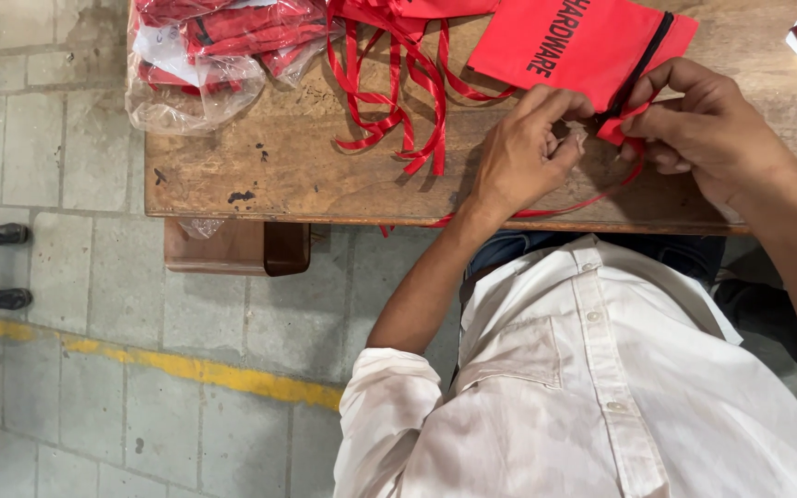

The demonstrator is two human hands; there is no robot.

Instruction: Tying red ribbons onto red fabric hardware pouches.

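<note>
A red fabric pouch [583, 41] with black lettering and a black edge strip lies on the wooden table [279, 166]. My left hand [523, 152] pinches its near corner, and a thin red ribbon [592, 198] loops down from there past the table edge. Meeting it from the right, my right hand [703, 124] grips the same corner, fingertips against the black strip. Both hands hold the pouch at the table's near edge.
A tangle of loose red ribbons [398, 92] lies left of the pouch. A clear plastic bag [200, 55] of red items sits at the table's far left. Another person's dark shoes [6, 235] stand on the tiled floor, near a yellow line [196, 369].
</note>
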